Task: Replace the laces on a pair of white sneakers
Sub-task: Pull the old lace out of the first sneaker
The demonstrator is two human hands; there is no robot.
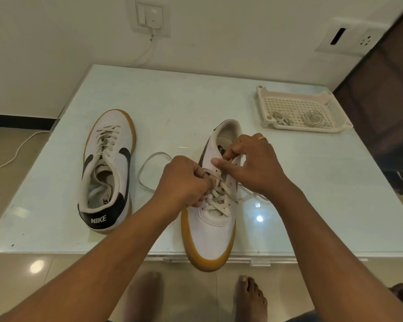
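Currently left hand (184, 180) fingers curled tight, pinching the lace (220, 194) at the sneaker (209, 231) mid eyelets; right hand (254, 163) fingers curled, seemingly pinching lace near the tongue, thumb out. Sneaker toe overhangs the table (196, 101) edge, so a hard tug may drag it off.

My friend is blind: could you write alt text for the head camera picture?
A person's left-hand grip and right-hand grip pinch the lace of a white sneaker on a glass table. Its laced mate lies left; a tray holds coiled laces.
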